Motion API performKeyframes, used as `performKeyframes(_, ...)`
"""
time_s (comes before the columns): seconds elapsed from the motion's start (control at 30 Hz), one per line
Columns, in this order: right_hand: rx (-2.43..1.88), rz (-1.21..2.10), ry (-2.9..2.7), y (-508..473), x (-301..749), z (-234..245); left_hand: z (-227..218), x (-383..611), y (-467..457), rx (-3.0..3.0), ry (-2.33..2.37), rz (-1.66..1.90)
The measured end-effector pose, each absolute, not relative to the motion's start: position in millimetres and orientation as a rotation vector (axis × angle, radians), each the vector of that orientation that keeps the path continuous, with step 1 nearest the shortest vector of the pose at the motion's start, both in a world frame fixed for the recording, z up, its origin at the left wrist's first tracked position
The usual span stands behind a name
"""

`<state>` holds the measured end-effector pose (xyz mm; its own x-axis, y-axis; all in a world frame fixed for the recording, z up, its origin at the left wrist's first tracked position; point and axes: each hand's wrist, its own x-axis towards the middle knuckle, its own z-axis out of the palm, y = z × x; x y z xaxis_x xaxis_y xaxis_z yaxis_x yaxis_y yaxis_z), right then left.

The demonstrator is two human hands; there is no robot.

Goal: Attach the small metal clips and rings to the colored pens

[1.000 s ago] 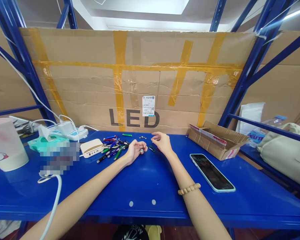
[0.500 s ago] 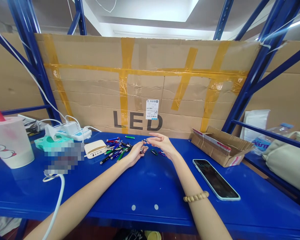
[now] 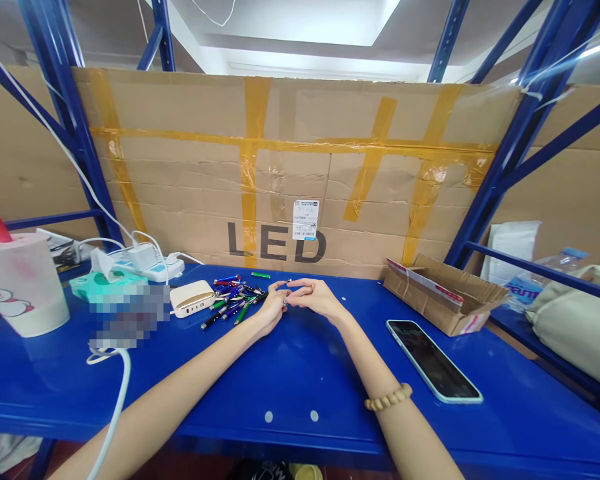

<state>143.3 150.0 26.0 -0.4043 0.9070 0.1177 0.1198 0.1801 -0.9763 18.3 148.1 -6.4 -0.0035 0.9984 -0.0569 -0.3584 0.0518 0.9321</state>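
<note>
We have our left hand (image 3: 269, 309) and right hand (image 3: 317, 298) together, fingertips meeting around a tiny silvery metal part (image 3: 285, 302), its grip too small to tell, just beside a heap of slim multicoloured metal pens (image 3: 233, 305) on the glossy blue steel shelf (image 3: 300, 380).

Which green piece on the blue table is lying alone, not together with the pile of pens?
The short green barrel, near the back edge of the table. It lies by itself, while the other green pens lie crossed among the other pens.
</note>
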Motion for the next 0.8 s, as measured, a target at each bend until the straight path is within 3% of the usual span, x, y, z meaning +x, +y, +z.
performKeyframes(0.33,-1.001,1.125,-1.692,156.3,143.3,25.2,-1.1,18.4,147.4,0.794,0.993,1.373)
performKeyframes(0.57,-1.460,0.393,-1.446,173.6,185.2,24.5,1.9,9.4,149.5,0.741,0.854,1.276)
performKeyframes(0.8,-1.484,0.099,-1.940,181.4,187.0,-3.2,4.6,7.8,144.8,0.826,0.928,1.148)
